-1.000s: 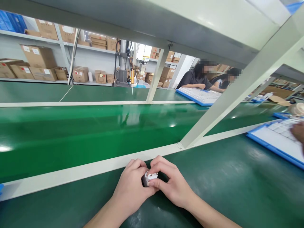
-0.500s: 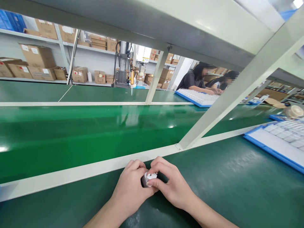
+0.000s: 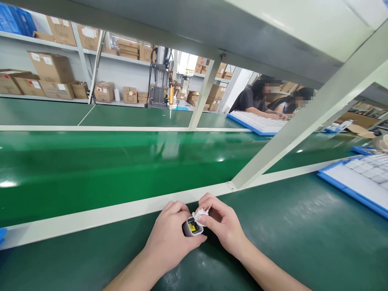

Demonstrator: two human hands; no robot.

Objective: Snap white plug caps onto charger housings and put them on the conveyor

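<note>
Left hand (image 3: 171,236): fingers wrapped round small grey housing (image 3: 191,227), open end up-right. Right hand (image 3: 222,230): fingertips pinching white plug cap (image 3: 201,213), touching housing's upper edge.

Small grey casing (image 3: 191,227), open end up, yellow part visible inside (details too small to read). White plug cap (image 3: 200,213) tilted just above it, lifted off, metal pins up.
</note>
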